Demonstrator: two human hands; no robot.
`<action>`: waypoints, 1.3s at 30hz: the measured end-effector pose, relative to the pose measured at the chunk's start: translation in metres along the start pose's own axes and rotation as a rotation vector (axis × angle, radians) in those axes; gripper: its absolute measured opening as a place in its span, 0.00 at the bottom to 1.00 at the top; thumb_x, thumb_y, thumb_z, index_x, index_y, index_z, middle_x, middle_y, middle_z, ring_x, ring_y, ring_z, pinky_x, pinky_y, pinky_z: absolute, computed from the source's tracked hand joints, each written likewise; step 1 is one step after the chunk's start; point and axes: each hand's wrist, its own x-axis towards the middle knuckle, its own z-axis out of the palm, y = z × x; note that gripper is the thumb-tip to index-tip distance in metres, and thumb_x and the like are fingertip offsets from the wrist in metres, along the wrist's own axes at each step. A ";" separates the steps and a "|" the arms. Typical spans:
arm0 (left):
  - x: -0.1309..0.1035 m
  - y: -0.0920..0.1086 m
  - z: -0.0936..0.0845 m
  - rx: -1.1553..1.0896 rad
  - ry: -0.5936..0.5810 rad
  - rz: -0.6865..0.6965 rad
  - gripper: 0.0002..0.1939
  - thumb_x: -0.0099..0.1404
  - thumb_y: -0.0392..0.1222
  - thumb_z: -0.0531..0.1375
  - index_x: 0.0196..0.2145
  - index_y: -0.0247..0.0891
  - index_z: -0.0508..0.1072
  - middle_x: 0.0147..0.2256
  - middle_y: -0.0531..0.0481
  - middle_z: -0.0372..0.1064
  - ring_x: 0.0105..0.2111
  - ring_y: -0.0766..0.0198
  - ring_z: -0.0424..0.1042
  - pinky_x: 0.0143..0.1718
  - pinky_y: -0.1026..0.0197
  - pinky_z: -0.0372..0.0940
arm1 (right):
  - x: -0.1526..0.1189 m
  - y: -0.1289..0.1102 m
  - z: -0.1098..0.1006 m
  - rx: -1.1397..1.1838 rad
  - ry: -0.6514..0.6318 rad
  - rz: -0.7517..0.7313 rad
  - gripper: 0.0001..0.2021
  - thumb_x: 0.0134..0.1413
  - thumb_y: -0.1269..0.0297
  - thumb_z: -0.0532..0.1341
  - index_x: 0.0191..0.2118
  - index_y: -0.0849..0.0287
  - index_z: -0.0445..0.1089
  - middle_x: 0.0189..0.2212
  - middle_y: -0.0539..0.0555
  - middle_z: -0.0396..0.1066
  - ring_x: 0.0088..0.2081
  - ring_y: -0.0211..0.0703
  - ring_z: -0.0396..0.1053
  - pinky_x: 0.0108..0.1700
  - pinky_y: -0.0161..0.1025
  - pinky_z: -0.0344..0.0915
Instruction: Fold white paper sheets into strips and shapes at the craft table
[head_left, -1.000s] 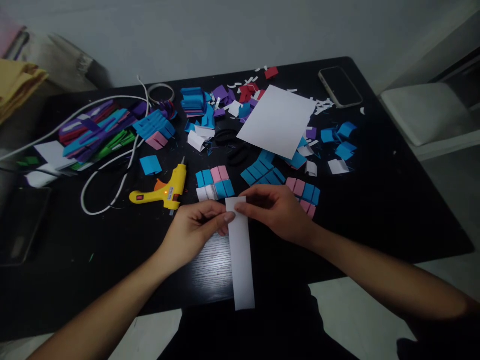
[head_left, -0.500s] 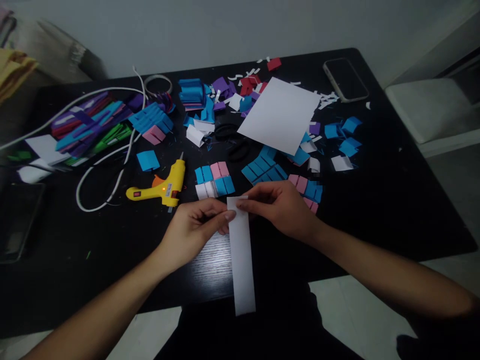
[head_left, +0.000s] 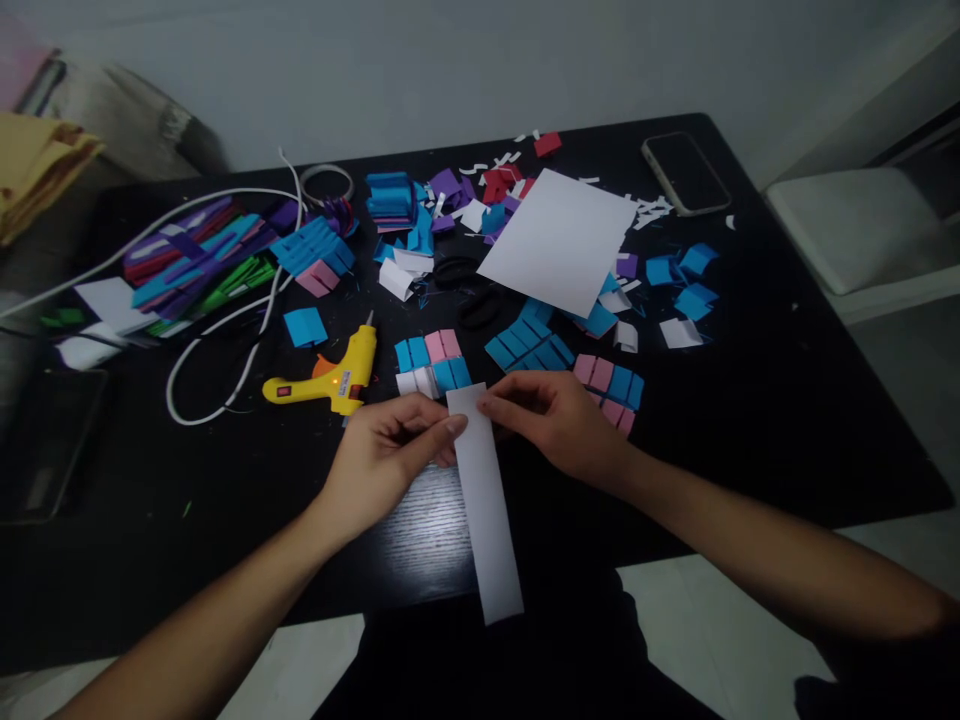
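A long white paper strip (head_left: 487, 510) hangs from its upper end, slanting down past the table's front edge. My left hand (head_left: 394, 445) pinches its left edge near the top, thumb in front. On the other side, my right hand (head_left: 559, 420) grips the top right corner between thumb and forefinger. Just beyond the hands lie a block of blue, pink and white folded pieces (head_left: 442, 347), a blue block (head_left: 529, 345) and a pink and blue block (head_left: 609, 385). The yellow glue gun (head_left: 330, 384) rests left of them with a small orange light showing.
A white sheet (head_left: 559, 240) covers paper scraps and partly black scissors (head_left: 478, 308). Bundled coloured strips (head_left: 199, 255) and a looping white cable (head_left: 172, 375) are at left. A phone (head_left: 685, 173) lies at the back right of the black table (head_left: 787, 430).
The strip's lower end has swung to the right, so it slants more. Both hands keep their hold. The table scene has shifted slightly in view.
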 end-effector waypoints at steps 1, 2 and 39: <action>0.000 0.000 -0.001 -0.002 -0.007 -0.003 0.07 0.65 0.37 0.66 0.28 0.37 0.78 0.22 0.53 0.76 0.23 0.68 0.74 0.27 0.67 0.69 | 0.000 0.001 0.000 -0.030 0.004 -0.005 0.13 0.53 0.53 0.74 0.35 0.59 0.79 0.32 0.51 0.79 0.35 0.41 0.78 0.39 0.39 0.76; 0.000 0.000 -0.001 -0.005 -0.022 -0.007 0.08 0.65 0.38 0.66 0.28 0.37 0.77 0.22 0.53 0.75 0.23 0.68 0.74 0.27 0.67 0.68 | 0.000 0.001 0.000 -0.059 0.003 -0.016 0.12 0.55 0.54 0.73 0.35 0.59 0.79 0.32 0.51 0.79 0.35 0.41 0.77 0.39 0.38 0.75; -0.059 -0.012 -0.049 0.463 -0.013 0.034 0.16 0.72 0.54 0.59 0.38 0.39 0.77 0.34 0.52 0.74 0.34 0.64 0.72 0.32 0.64 0.63 | -0.017 -0.027 0.017 -0.760 -0.389 -0.107 0.04 0.60 0.71 0.66 0.39 0.61 0.80 0.34 0.52 0.81 0.35 0.39 0.77 0.38 0.36 0.68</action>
